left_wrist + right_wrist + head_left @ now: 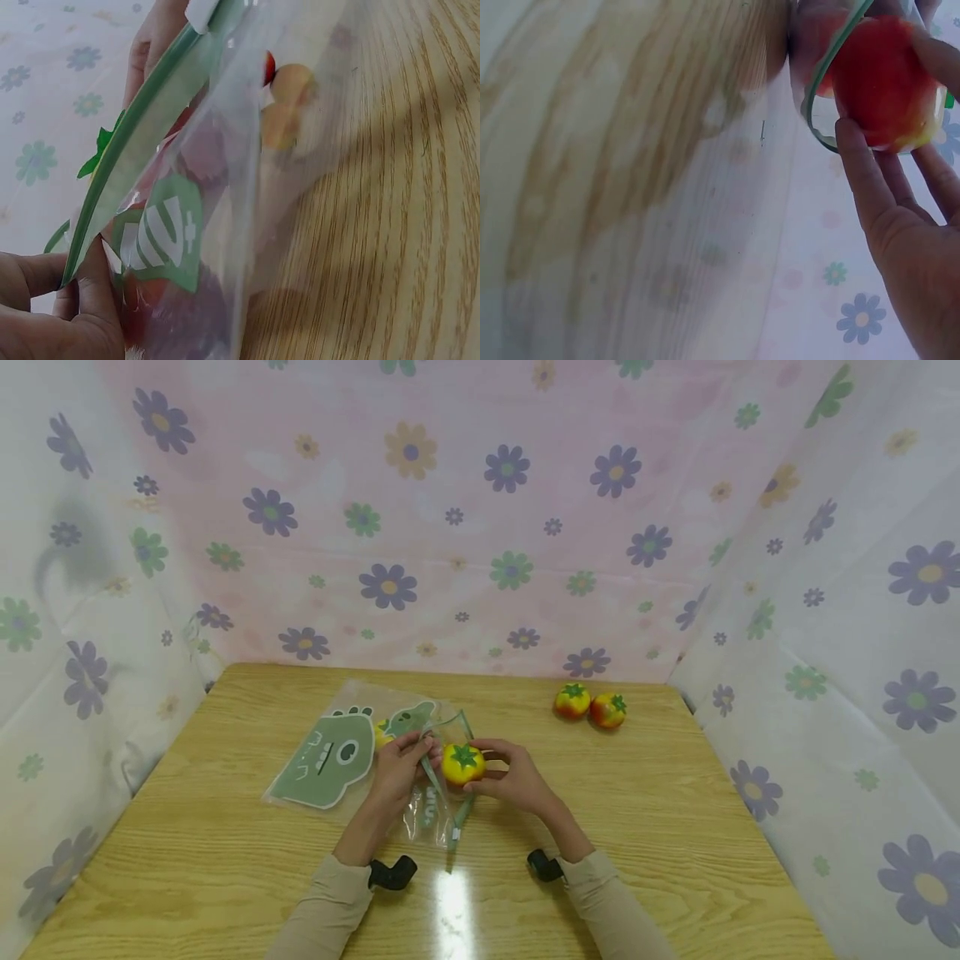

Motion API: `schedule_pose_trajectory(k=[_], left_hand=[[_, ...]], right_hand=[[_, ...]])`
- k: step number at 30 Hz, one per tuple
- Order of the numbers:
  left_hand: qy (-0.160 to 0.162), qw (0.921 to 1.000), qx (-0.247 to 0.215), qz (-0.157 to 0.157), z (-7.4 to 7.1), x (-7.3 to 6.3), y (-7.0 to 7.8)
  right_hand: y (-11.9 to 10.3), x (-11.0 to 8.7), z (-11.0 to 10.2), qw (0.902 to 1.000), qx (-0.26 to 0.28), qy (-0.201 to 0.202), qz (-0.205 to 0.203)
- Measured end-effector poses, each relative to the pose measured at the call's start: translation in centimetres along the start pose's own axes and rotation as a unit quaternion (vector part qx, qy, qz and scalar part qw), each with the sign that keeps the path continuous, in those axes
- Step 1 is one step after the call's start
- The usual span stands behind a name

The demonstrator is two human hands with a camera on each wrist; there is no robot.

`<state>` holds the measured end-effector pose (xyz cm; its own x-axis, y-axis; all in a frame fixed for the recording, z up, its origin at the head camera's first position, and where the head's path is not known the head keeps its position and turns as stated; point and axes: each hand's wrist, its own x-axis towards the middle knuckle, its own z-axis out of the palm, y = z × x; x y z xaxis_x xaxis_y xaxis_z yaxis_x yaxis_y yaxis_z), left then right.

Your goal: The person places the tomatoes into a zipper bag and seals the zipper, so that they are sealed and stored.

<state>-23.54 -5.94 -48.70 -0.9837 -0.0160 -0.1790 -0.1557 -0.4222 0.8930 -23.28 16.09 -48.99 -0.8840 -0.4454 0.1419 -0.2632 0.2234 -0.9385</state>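
Observation:
My left hand (397, 770) pinches the green-edged mouth of a clear zip bag (217, 225) printed with a green cartoon monster. In my right hand (517, 779) is a yellow-and-red toy tomato (462, 764) with a green leafy top, gripped between thumb and fingers at the bag's parted mouth. The right wrist view shows the red underside of the tomato (885, 82) beside the green zip edge. Another yellow fruit (382, 734) shows partly inside the bag, mostly hidden behind the print and my left hand.
Two more yellow-and-red toy tomatoes, one (572, 702) touching the other (608, 712), sit at the back right of the wooden table (637, 827). Flower-patterned cloth (450, 527) hangs behind the table and at both sides. A white zip slider (455, 833) hangs at the bag's near edge.

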Motion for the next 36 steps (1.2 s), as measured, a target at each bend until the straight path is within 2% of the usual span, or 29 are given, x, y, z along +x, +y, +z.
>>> schedule_pose_trajectory(k=[4,16,36], left_hand=[[-0.001,1.0000,0.001,0.005,-0.1,0.1,0.0],[-0.016,0.9999,-0.002,0.006,0.0,0.0,0.1],[-0.019,0.9997,-0.008,0.010,0.0,0.1,0.0]], right_hand=[[0.3,0.0,-0.1,0.9999,0.000,-0.014,-0.004],[0.5,0.2,0.3,0.9996,0.015,-0.018,-0.015],[0.0,0.6,1.5,0.9994,-0.033,0.004,0.009]])
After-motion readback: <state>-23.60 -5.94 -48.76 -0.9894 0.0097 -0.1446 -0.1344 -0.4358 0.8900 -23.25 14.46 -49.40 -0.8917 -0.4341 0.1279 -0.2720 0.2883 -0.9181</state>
